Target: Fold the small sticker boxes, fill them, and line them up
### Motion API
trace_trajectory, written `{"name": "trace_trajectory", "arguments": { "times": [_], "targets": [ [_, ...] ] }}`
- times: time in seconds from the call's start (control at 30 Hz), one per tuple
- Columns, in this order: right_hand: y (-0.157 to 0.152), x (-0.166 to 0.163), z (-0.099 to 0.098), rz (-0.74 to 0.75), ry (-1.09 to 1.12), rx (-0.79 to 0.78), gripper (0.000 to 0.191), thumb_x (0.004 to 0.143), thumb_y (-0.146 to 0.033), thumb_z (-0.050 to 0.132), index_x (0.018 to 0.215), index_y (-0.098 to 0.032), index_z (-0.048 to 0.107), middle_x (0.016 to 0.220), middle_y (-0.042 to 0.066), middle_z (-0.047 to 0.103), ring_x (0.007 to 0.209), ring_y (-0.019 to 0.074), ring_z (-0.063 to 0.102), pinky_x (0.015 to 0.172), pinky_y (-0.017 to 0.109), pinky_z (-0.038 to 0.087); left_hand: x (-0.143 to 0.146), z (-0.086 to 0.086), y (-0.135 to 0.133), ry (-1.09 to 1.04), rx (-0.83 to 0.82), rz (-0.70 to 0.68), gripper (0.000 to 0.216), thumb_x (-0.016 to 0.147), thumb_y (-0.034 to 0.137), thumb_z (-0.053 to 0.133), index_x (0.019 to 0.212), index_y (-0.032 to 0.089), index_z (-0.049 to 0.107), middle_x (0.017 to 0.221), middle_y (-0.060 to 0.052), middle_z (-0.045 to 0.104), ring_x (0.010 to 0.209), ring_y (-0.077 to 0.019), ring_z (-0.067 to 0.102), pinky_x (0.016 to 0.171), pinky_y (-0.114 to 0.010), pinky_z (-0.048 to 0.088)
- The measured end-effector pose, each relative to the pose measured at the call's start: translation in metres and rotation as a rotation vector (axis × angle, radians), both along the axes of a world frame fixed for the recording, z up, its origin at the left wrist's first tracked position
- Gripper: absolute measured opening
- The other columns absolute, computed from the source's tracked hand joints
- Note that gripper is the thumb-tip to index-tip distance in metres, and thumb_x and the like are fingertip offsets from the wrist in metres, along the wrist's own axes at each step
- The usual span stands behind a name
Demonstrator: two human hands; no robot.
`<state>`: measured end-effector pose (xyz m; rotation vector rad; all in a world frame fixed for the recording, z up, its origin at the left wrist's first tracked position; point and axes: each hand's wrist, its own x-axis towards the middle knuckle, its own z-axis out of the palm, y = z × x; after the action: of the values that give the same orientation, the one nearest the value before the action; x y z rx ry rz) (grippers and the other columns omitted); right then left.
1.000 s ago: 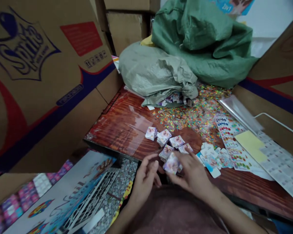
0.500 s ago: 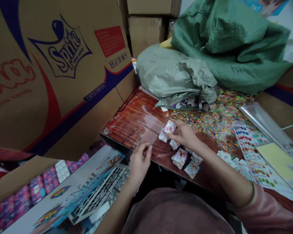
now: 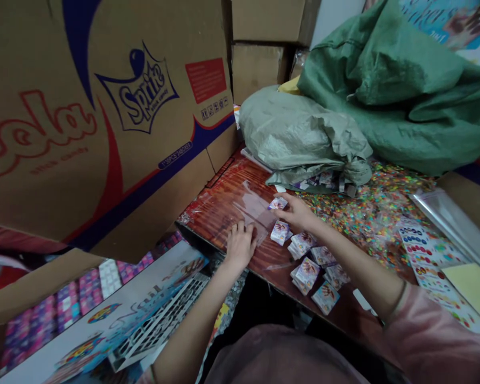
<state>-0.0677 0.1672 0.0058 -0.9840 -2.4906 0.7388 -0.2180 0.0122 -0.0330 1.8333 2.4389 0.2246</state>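
My left hand (image 3: pixel 240 242) lies flat, fingers spread, on a clear plastic sheet (image 3: pixel 253 208) at the near left corner of the red-brown table (image 3: pixel 220 202). My right hand (image 3: pixel 297 212) pinches one small printed packet (image 3: pixel 278 203) over the sheet's right edge. Several more small packets (image 3: pixel 308 266) lie in a loose group on the table just right of my hands, under my right forearm.
A big printed cardboard carton (image 3: pixel 104 122) stands at the left. Grey-green (image 3: pixel 300 133) and green sacks (image 3: pixel 400 90) fill the back of the table. Colourful small bits (image 3: pixel 368 202) are spread before them. Sticker sheets (image 3: pixel 428 250) lie at the right. An open box of packs (image 3: pixel 76 304) sits lower left.
My left hand went from pinching the sheet's near edge to pressing flat on it. My right hand carried a packet further left onto the sheet. The view shifted left.
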Motion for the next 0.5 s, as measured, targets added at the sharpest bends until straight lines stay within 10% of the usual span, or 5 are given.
{"name": "trace_trajectory", "arguments": {
  "times": [0.5],
  "targets": [
    [0.052,-0.039,-0.038,0.232,-0.261,0.045,0.084,0.064,-0.038,0.08,0.136,-0.013,0.044,0.13,0.018,0.055,0.117,0.0309,0.055,0.097,0.038,0.042,-0.021,0.0,0.017,0.0,-0.052,0.051,0.043,0.083,0.005,0.04,0.12,0.022,0.055,0.124,-0.013,0.049,0.107,-0.0255,0.053,0.085,-0.037,0.049]
  ]
}}
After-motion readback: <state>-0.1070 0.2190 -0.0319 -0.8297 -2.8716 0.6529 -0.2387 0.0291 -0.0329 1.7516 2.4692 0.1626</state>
